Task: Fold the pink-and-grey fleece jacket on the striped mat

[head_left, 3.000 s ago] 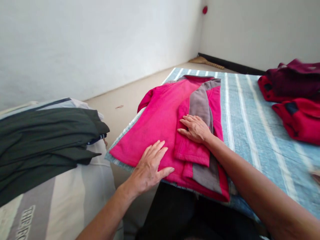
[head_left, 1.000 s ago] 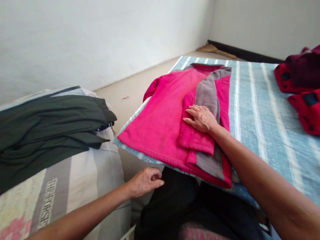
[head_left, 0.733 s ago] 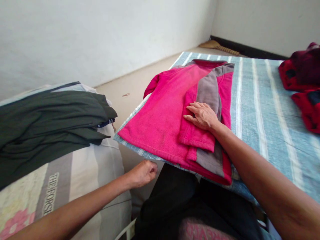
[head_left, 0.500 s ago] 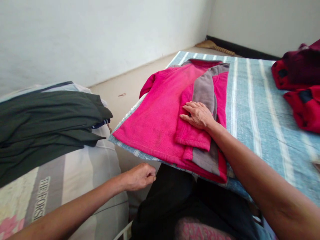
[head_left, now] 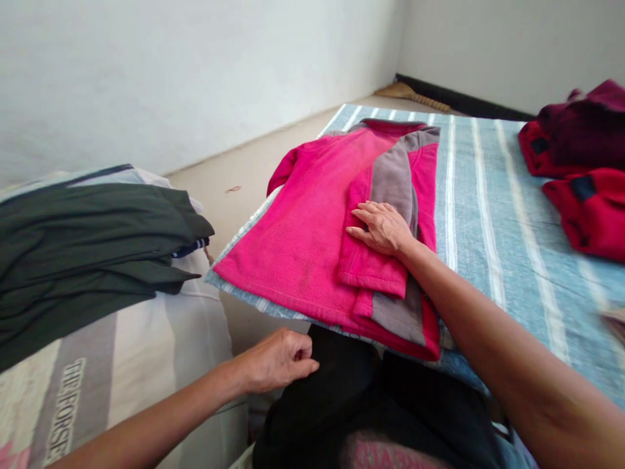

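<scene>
A pink and grey fleece top (head_left: pixel 312 228) lies spread on the blue striped sheet (head_left: pixel 493 228), one sleeve folded over its body. My right hand (head_left: pixel 379 228) rests flat on that folded sleeve, fingers stretched out. My left hand (head_left: pixel 278 359) is down below the front edge of the sheet, fingers curled in a pinch against black fabric (head_left: pixel 342 404) on my lap. What the pinch holds is too small to see.
A dark green garment (head_left: pixel 92 254) lies on a printed pillow (head_left: pixel 127 365) at the left. Red and maroon clothes (head_left: pixel 581 169) are piled at the right of the sheet. Beige floor and white walls lie beyond, with a broom (head_left: pixel 415 96) in the corner.
Three seconds ago my left hand lay flat on the pink top; it has since dropped below the sheet's edge and curled shut. My right hand has stayed put.
</scene>
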{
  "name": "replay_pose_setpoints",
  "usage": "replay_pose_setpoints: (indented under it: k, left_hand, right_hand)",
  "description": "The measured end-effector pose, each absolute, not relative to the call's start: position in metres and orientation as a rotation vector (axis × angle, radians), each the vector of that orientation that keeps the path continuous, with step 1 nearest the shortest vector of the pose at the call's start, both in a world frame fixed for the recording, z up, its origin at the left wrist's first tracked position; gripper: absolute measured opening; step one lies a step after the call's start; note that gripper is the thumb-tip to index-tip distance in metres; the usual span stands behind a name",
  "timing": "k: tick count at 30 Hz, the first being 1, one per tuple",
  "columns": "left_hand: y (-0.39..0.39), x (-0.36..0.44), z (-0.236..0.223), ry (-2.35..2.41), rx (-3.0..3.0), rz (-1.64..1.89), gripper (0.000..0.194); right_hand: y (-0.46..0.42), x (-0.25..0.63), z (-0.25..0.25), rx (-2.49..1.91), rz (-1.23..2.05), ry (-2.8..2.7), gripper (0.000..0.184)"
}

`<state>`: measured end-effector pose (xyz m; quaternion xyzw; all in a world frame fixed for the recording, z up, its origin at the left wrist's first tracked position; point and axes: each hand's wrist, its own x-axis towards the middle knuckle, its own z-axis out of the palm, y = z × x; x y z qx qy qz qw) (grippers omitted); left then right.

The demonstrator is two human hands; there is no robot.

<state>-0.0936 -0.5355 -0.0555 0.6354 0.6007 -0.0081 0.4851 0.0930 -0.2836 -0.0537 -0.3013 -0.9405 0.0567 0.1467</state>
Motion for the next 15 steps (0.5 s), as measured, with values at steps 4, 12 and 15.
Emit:
replay_pose_setpoints:
  k: [4,12,15]
  left_hand:
    - [-0.54,-0.077,-0.047,1.499,1.781,-0.01,0.024]
    - [-0.567,-0.065,-0.029,1.032,2.492,0.134,0.007]
    - [-0.584,-0.115,-0.033,1.406,2.303,-0.127,0.008]
  right_hand:
    - [-0.283,0.093,-0.054,-0.877,0.173,-2.706,0.045]
    - [-0.285,0.094,-0.051,-0.866,0.194,-2.707,0.043]
    - [-0.284,0.094,-0.052,-0.863,0.2,-2.701,0.042]
